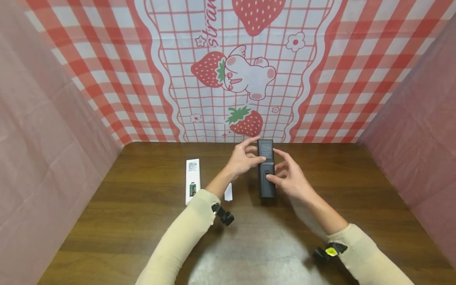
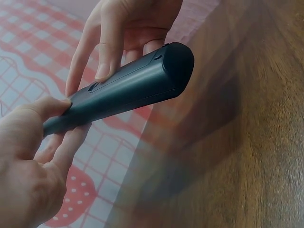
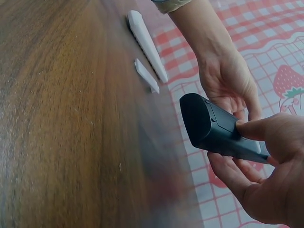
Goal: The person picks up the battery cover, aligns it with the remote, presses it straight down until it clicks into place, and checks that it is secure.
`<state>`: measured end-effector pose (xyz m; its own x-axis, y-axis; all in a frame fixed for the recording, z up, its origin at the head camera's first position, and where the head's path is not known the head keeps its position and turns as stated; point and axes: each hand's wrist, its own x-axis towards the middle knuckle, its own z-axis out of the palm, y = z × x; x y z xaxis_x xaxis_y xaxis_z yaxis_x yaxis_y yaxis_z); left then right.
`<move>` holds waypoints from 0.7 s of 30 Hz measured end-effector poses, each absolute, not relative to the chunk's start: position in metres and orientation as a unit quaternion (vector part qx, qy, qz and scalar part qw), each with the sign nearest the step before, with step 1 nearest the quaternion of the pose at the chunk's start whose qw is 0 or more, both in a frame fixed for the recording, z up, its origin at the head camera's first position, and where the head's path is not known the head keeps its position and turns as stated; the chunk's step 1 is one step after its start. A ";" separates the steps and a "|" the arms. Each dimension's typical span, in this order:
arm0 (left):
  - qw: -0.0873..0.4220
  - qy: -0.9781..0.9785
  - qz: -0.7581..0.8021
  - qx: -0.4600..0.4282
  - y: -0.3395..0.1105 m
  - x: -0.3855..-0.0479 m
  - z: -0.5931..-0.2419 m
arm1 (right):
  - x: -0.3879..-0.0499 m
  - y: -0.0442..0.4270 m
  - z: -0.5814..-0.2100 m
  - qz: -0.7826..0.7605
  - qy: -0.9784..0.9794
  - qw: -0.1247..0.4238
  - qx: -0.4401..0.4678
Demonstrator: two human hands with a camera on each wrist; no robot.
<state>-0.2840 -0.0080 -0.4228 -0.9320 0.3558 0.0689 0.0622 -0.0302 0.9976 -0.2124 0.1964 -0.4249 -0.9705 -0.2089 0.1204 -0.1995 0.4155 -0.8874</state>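
A black remote control is held up over the table, its back with the battery cover facing the head camera. My left hand grips its upper part, thumb across the back and fingers along the far side. Lower down, my right hand holds the other edge, the thumb pressing on the battery cover near its latch. In the left wrist view the right thumb lies on the cover of the remote. The right wrist view shows the remote's blunt end and both hands around its body.
Left of the hands a white remote lies back up on the brown table, its battery compartment uncovered and a battery visible inside. A small white battery cover lies beside it, partly behind the left forearm. A strawberry-patterned cloth hangs behind the table.
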 end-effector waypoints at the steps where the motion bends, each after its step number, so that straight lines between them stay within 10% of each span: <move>1: 0.106 0.689 0.701 0.151 -0.007 -0.284 -0.423 | -0.212 0.197 -0.425 -0.525 0.842 0.004 -0.122; 21: 0.115 0.705 0.686 0.140 0.004 -0.285 -0.426 | -0.211 0.207 -0.424 -0.506 0.855 0.012 -0.112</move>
<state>-0.2846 0.0039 -0.4263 -0.9343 0.3552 0.0300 0.0395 0.0194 0.9990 -0.2106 0.2073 -0.4238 -0.9745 -0.2041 0.0928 -0.1796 0.4630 -0.8679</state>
